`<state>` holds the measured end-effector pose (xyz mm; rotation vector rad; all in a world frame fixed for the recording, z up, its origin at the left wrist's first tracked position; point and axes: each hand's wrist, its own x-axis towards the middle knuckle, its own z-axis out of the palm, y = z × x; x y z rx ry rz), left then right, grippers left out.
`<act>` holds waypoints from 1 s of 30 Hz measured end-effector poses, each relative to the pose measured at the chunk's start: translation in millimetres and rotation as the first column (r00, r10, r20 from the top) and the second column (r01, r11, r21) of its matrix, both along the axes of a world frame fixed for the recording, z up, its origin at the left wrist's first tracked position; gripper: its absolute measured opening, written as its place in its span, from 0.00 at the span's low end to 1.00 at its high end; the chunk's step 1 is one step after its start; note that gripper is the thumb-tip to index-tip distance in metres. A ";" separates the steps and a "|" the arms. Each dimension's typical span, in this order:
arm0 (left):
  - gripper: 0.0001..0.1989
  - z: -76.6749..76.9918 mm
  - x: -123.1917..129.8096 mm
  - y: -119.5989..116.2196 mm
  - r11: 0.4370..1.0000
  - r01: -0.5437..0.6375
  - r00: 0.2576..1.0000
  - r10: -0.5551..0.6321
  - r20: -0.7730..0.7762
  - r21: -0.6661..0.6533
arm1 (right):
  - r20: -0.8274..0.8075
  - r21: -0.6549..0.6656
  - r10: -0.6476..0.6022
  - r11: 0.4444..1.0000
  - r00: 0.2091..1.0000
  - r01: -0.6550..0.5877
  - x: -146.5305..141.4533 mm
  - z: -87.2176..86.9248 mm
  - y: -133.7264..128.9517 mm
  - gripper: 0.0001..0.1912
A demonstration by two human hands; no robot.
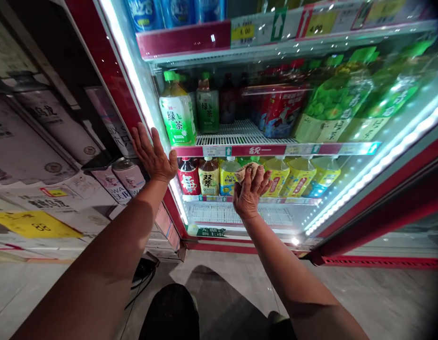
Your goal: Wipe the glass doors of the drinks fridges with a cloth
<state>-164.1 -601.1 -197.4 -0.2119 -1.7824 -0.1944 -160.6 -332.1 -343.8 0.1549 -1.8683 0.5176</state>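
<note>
My left hand [156,158] is spread with its fingers apart against the left edge of a lit drinks fridge, by its red frame [107,71]. A crumpled light-coloured cloth [247,171] is under the fingers of my right hand [250,196], which appears to press it against the fridge's glass front. Behind the cloth, a lower shelf row includes a red-labelled bottle [189,177] and a yellow-labelled lemon drink [228,177]. Nearest my left hand, on the shelf above, is a green tea bottle [176,113].
Large green-capped bottles [332,101] fill the middle shelf's right side. Stacked drink cartons [59,208] with a yellow price sign [36,224] stand close on the left. Black cables [142,283] lie on the grey tiled floor [226,302] near my feet. Another red-edged fridge [382,260] is at right.
</note>
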 end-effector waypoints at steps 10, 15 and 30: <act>0.37 -2.5 -2.5 -1.8 0.998 0.004 0.994 -0.012 0.106 0.070 | 0.242 0.548 0.344 0.724 0.907 -0.420 14.8 21.4 -88.6 0.35; 0.35 -6.9 -5.8 -4.9 0.998 0.021 0.995 -0.027 0.091 0.064 | 0.078 0.757 0.393 0.575 0.916 -0.311 4.7 51.7 -88.9 0.30; 0.48 -21.8 38.6 -21.7 0.990 0.139 0.881 -0.110 0.460 -0.029 | 0.013 0.662 0.347 0.700 0.938 -0.269 -7.8 274.1 -74.7 0.24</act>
